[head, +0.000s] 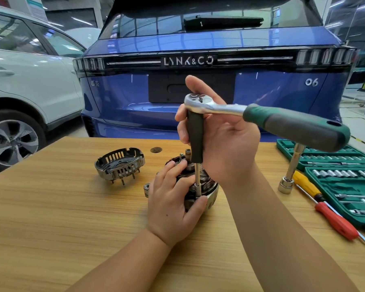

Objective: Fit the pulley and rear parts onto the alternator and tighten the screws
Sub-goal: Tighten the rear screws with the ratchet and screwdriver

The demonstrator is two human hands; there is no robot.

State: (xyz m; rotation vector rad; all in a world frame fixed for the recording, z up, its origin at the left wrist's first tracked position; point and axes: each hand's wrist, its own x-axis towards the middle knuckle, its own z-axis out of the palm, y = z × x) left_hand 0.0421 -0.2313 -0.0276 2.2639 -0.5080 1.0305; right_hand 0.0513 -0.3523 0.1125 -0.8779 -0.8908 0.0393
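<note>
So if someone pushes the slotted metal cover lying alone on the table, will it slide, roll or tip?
The slotted metal cover would probably slide rather than roll: it sits low and wide on the wooden table. It rests on thin pins and looks tilted, so it may rock or catch. Being ribbed metal, it is likely stiff and fairly heavy for its size.

Green-grey ratchet handle [299,125], blue car [198,89], wood-grain table [72,207].

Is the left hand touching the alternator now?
Touching. The head view shows the left hand on the alternator, fingers on its top and thumb against its rim.
</note>
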